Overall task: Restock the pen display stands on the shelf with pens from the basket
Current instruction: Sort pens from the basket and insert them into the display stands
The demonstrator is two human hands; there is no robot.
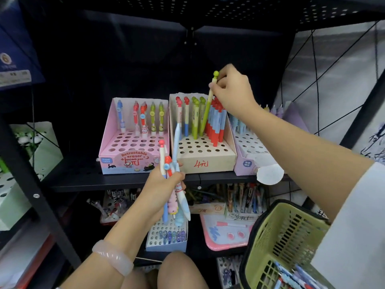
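The black metal shelf (125,181) in front of me carries three display stands side by side: a pink stand (116,151) on the left with five pens along its back row, a beige stand (208,161) in the middle marked in red, and a pale lilac stand (248,155) on the right, partly hidden behind my forearm. The green basket (277,236) hangs at my right side, low in view, with more pens lying in its bottom. My left hand (160,184) is wrapped round a bunch of pens (175,197) — blue, red and pink ones, held upright just in front of the shelf edge. My right hand (233,90) pinches the green pen (206,109) near its top, just under the round cap, fingers closed on the barrel; its lower end is down among the pens at the back of the beige stand, tilted, and I judge it is not yet seated in a hole, though the tip itself is hidden. These pens look light and stiff, smooth plastic that could slip — so a pinch high on the barrel seems right, leaving the tip free to find its hole. The decorated caps look the most delicate part, so I would not press on them.
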